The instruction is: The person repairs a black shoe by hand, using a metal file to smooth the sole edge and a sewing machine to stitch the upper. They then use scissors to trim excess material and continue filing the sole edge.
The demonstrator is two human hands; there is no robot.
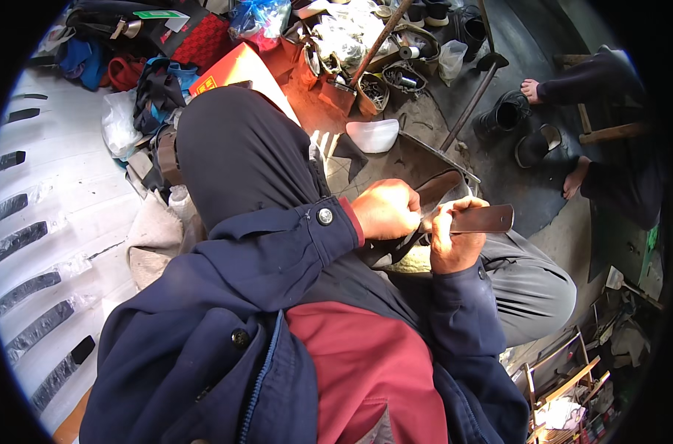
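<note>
Flat brown tool (486,219) in the right hand (457,235), I see, fingers and thumb wrapped around it, its holed end sticking out past the grip toward the bent grey-trousered knee (532,288). It's up over the sitter's lap, well off the floor (573,292). The left hand (387,209) is curled closed just beside it, against a curved brown piece (438,186); what those fingers pinch, I can't tell from here. Beyond them sits a white bowl (373,136), and toward the floor's right side a black shoe (537,146) lies near another person's bare foot (575,177).
</note>
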